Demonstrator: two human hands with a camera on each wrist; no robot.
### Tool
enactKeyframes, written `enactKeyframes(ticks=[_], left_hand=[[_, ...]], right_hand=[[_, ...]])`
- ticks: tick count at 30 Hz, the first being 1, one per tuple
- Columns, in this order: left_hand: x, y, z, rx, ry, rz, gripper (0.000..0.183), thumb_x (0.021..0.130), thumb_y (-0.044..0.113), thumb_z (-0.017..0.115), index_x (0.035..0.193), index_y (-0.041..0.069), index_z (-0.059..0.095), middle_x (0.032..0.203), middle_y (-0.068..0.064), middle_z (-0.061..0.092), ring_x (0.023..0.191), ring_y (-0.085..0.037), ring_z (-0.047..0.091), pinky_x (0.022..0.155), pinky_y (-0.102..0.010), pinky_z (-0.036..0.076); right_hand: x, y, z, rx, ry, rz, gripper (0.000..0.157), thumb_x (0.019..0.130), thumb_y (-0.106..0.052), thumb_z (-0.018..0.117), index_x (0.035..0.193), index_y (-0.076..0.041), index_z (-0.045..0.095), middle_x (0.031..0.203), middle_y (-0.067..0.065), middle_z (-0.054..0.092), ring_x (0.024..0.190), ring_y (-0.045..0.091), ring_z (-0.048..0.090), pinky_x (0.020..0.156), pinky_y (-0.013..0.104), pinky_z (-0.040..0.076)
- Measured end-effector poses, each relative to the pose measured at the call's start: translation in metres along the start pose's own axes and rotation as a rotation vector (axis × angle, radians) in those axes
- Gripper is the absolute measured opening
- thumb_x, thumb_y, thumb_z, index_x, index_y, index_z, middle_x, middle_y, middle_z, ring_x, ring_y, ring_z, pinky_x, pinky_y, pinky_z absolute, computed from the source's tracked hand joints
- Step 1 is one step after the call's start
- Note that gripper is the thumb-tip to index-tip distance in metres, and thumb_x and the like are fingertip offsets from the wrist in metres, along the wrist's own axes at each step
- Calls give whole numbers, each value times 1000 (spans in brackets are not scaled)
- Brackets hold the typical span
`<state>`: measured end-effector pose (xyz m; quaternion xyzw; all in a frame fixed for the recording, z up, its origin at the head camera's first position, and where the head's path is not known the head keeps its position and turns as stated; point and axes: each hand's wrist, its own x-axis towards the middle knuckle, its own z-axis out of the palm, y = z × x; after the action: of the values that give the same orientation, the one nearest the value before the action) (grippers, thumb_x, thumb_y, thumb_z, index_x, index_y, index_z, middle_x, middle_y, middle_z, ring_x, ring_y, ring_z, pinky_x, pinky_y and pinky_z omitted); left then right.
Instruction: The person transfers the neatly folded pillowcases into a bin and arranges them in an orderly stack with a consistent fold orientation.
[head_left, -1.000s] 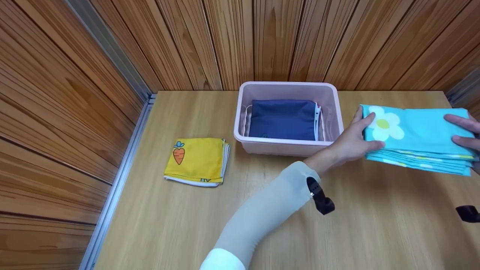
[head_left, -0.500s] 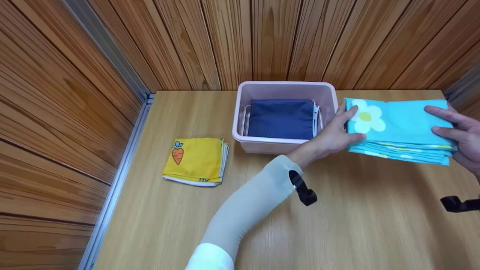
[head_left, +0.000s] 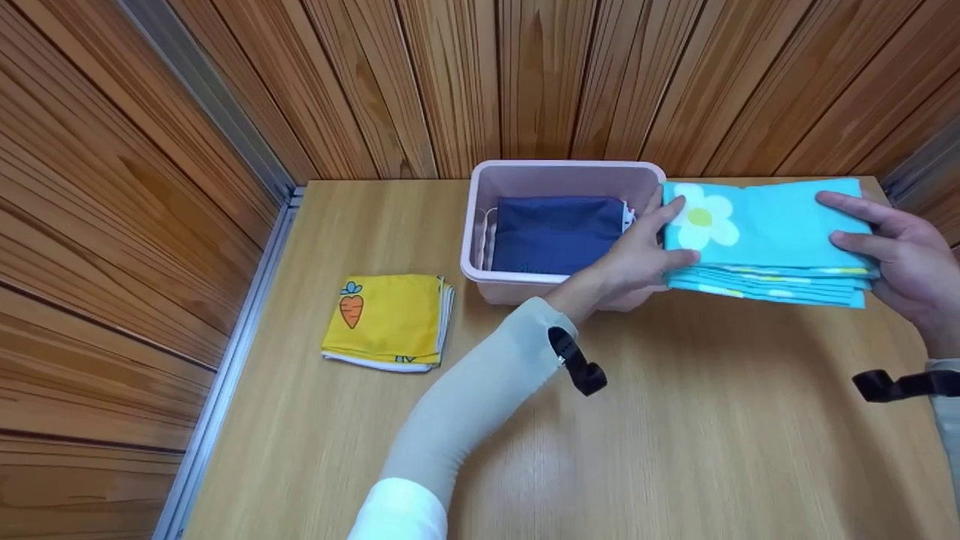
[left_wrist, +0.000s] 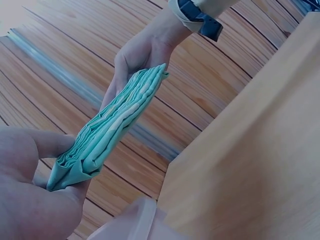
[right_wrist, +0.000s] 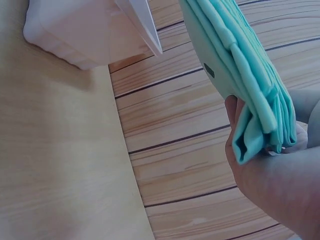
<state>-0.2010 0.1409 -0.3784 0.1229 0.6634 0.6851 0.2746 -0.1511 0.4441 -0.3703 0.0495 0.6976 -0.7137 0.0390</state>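
A folded turquoise cloth [head_left: 780,221] with a white flower print is held above the table between both hands. My left hand [head_left: 634,255] grips its left end, thumb and fingers on opposite faces, as the left wrist view also shows on the layered cloth [left_wrist: 107,125]. At the other end my right hand [head_left: 911,251] pinches the cloth [right_wrist: 250,85], with fingers on top and the rest beneath. Just left of the cloth stands a pale pink bin [head_left: 486,276], partly covered by my left hand. Inside it lies a folded navy cloth [head_left: 555,234].
A folded yellow cloth [head_left: 386,319] with a carrot print lies on the wooden table [head_left: 285,450] left of the bin. Wood-panelled walls [head_left: 540,82] rise behind and at the left. A metal rail [head_left: 225,375] runs along the table's left side.
Both hands have carried the turquoise cloth leftward and somewhat toward the back, closer to the bin. The right hand has come further into view. The yellow and navy cloths stay in place.
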Motion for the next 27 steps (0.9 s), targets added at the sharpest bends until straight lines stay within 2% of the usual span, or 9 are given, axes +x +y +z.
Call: enactKeyframes(ticks=[3, 5, 11, 13, 16, 18, 23, 27], left_hand=[[-2, 2, -9, 132, 4, 50, 78, 97, 7, 68, 162, 21, 28, 170, 15, -1, 151, 1, 8, 110, -12, 31], [-3, 3, -14, 163, -1, 60, 78, 97, 9, 68, 162, 19, 27, 171, 14, -1, 152, 0, 8, 111, -11, 28], [-5, 6, -27, 149, 12, 63, 77, 97, 7, 68, 162, 18, 28, 171, 12, 0, 153, -3, 6, 116, -15, 22], [-6, 7, -32, 158, 20, 59, 76, 97, 8, 68, 162, 19, 29, 171, 13, 1, 153, -4, 6, 118, -17, 20], [-7, 8, -39, 173, 23, 53, 75, 98, 10, 68, 162, 21, 29, 170, 14, 1, 154, -4, 5, 120, -19, 16], [-8, 9, -43, 176, 25, 54, 75, 98, 11, 67, 162, 22, 29, 170, 15, 1, 153, -3, 5, 120, -19, 16], [-10, 9, -54, 164, 11, 80, 75, 98, 9, 66, 162, 17, 27, 171, 11, -2, 154, -4, 2, 119, -17, 16], [-12, 10, -63, 167, 18, 74, 74, 99, 8, 65, 162, 17, 27, 171, 10, -3, 154, -4, 2, 120, -19, 15]], right_hand=[[3, -3, 7, -15, 6, 34, 48, 101, -9, 61, 147, -21, 56, 170, -6, -5, 96, 5, 59, 72, 16, 55], [5, -5, 11, -22, 3, 44, 48, 100, -11, 62, 147, -22, 56, 170, -8, -9, 96, 5, 59, 73, 16, 55], [13, -10, 21, -20, -34, 33, 51, 101, -8, 62, 149, -19, 53, 168, -16, -13, 122, 10, 39, 77, 14, 53], [15, -11, 25, -12, -45, 33, 51, 101, -8, 61, 150, -19, 52, 167, -18, -15, 137, 15, 27, 79, 13, 52], [18, -13, 32, 3, -54, 32, 50, 101, -8, 61, 149, -19, 53, 167, -19, -14, 150, 16, 7, 81, 11, 50], [21, -14, 36, 25, -70, 25, 49, 101, -6, 60, 149, -18, 54, 168, -18, -14, 153, 13, -7, 83, 11, 49], [27, -18, 45, 74, -113, 33, 48, 102, 0, 56, 146, -19, 57, 168, -17, -14, 153, 13, -14, 85, 11, 47], [31, -23, 53, 55, -122, 47, 48, 102, -1, 56, 146, -20, 57, 168, -17, -15, 153, 14, -17, 84, 12, 47]])
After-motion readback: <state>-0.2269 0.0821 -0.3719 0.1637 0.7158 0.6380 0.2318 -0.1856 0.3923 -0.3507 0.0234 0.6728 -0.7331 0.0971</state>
